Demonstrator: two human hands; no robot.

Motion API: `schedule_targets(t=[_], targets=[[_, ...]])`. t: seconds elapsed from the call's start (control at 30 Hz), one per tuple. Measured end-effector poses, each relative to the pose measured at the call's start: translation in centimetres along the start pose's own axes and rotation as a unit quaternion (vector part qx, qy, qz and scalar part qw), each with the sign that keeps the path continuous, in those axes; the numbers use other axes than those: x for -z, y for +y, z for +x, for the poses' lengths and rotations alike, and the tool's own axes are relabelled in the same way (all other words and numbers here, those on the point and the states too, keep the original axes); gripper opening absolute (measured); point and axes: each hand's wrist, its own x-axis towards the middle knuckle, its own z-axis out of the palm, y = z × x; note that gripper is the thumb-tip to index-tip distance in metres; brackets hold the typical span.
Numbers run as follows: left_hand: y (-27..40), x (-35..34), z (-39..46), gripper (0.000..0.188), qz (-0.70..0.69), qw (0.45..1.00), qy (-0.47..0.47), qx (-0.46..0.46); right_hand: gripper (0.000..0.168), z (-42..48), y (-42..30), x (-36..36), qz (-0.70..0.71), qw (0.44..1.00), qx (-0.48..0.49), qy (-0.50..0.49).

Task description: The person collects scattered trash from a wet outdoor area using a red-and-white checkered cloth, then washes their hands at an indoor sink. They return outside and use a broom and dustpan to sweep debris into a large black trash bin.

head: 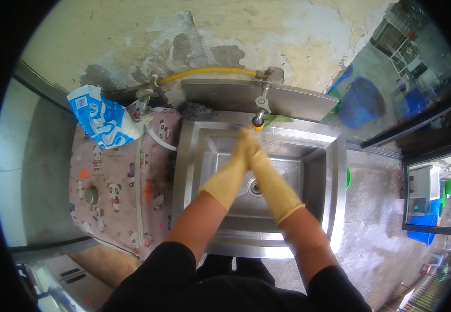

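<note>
Both my hands wear pale yellow rubber gloves and meet over the stainless steel sink (194,163), just below the tap (262,103) with its orange-yellow nozzle ring. My left hand (243,146) lies against my right hand (254,150); the fingers are blurred, so their pose is hard to tell. No object shows between the palms. The round drain (255,187) is visible between my forearms. Whether water is running cannot be told. A dark wire scouring pad (200,111) rests on the sink's back left corner, and a green leaf-like strip (278,119) lies behind the tap.
Left of the sink, a pink panda-patterned cover (124,199) carries a blue and white bag (102,119) and a small round metal object (91,195). A yellow hose (209,71) runs along the peeling wall. Blue buckets (362,103) stand beyond glass at the right.
</note>
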Motion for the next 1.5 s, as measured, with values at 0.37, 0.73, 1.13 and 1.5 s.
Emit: schedule_targets(t=[0.37,0.73,1.13,1.5], targets=[[1.4,2.5,0.3,0.054,-0.134,0.980,-0.109,0.099,0.039,-2.9,-4.7,-0.6,-0.165,0.952,0.234,0.109],[2.7,-1.5,-5.3,0.059,0.008,0.974,-0.073,0.216,0.051,-3.5,-11.1,2.7,0.106,0.969,-0.188,0.117],[1.9,1.3,0.1,0.052,0.123,0.988,-0.086,0.044,0.050,-2.5,-6.2,0.7,0.061,0.982,-0.130,0.121],[3.6,2.0,-5.7,0.069,-0.024,0.983,-0.089,0.161,0.037,-4.5,-10.7,0.2,0.274,0.953,-0.096,0.087]])
